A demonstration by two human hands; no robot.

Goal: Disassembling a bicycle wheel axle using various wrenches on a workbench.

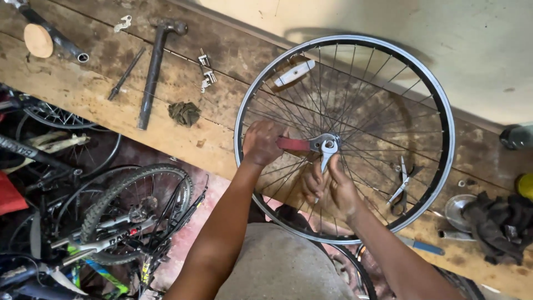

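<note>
A spoked bicycle wheel (444, 111) without a tyre lies flat on a worn wooden bench. My left hand (261, 141) grips the red handle of a flat wrench (294, 144) whose head sits on the hub (328, 143) at the wheel's centre. My right hand (333, 189) holds a second, silver wrench (326, 155) that points down from the hub, its lower part hidden in my fingers. A white reflector (294, 73) is clipped in the spokes at the upper left.
On the wooden bench (83, 91) lie a hammer (154, 66), a thin rod (126, 74), a chain tool (206, 72), a rag (184, 113), pliers (402, 191) under the spokes, and dark cloth (499, 222). Bicycles (111, 216) crowd the floor at the left.
</note>
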